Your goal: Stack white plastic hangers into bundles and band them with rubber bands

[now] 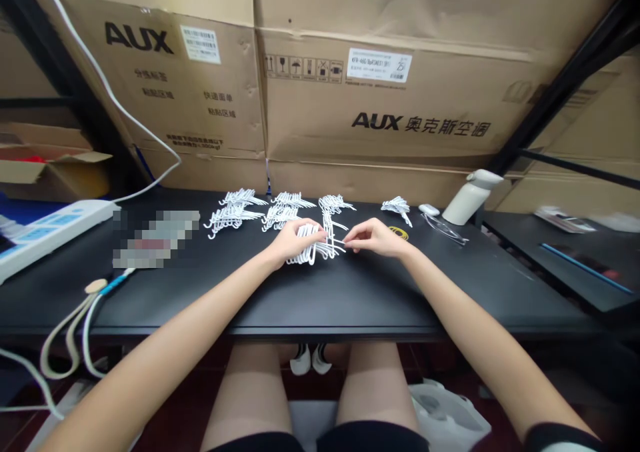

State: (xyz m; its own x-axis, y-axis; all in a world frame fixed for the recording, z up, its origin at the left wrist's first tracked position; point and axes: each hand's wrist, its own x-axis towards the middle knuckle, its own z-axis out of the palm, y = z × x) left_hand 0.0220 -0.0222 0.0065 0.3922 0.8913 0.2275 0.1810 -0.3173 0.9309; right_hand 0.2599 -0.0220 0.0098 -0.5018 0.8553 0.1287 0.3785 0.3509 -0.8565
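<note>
Bundle of thin white hangers (313, 255) in the left hand (291, 240), with the right hand (376, 239) at its projecting ends, over a matte black surface (330, 299).

Left to right: a long white plastic power strip (55, 231) with blue panels; nested stacks of slender, curved white hangers (231, 217); a thin, looped yellow band (399, 230); a smooth, cream, cylindrical bottle (465, 202). Left forearm angles inward; thumb and fingers are closed around the bundle, which the grip retains. Right forearm angles inward; fingers are curled, with thumb and index tips nearly together. Whether this grip has hold of a hanger end cannot be determined. The bundle lies within and below the left fingers, on the near side of the stacks; its ends extend rightward to the right fingertips.
</note>
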